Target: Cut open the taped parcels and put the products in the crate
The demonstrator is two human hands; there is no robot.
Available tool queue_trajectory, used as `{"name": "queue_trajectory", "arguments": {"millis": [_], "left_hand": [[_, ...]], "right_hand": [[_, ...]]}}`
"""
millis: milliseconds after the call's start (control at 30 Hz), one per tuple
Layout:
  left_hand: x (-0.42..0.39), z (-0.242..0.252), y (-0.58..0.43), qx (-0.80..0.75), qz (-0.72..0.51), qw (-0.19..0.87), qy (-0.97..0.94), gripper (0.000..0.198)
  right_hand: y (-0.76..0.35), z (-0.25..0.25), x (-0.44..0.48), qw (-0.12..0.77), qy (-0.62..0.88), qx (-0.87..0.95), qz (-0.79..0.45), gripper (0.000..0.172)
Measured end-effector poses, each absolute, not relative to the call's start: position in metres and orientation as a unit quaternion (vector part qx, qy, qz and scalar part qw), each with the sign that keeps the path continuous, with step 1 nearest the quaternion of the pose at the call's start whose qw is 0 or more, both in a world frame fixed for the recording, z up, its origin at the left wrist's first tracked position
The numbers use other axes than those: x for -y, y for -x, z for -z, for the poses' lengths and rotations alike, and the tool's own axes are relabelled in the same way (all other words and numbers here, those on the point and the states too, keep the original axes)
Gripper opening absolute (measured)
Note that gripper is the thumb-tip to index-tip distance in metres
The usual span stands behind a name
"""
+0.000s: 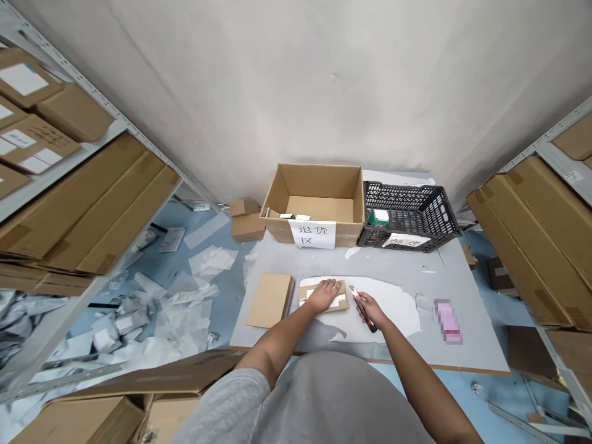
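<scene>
- Grey table (435, 277) in a stockroom
- Left hand (322, 295) flat on cardboard packet (341, 303), fingers pressed together
- Right hand (372, 310) fingers wrapped around box cutter (355, 297), blade just beside packet
- Packet lies on white sheet (393, 302), near table's front edge

Bright, even light, with faint shadow by the left hand (322, 295); shelves (60, 172) bow at the wide-angle edges; a pink item (448, 321) is pixelated.
</scene>
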State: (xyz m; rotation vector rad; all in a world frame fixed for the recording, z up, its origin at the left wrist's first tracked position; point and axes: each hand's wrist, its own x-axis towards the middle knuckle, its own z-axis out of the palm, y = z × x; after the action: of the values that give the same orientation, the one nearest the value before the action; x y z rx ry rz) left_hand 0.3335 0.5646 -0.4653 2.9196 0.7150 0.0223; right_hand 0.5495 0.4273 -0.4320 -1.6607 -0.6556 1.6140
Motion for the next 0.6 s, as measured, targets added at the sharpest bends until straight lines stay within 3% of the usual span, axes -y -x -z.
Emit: {"name": "queue_trajectory", "arguments": {"millis": [467,600], "left_hand": [[-0.569,0.454,-0.335,-0.271,-0.041,0.161,-0.948,0.049],[-0.570,0.448,-0.331,-0.282,-0.068,0.184,-0.939,0.048]], "right_hand": [[-0.545,0.433,-0.432,0.281,0.668,0.326,-0.606,0.051],[-0.558,0.429,-0.417,0.295,0.665,0.309,-0.612,0.052]]}}
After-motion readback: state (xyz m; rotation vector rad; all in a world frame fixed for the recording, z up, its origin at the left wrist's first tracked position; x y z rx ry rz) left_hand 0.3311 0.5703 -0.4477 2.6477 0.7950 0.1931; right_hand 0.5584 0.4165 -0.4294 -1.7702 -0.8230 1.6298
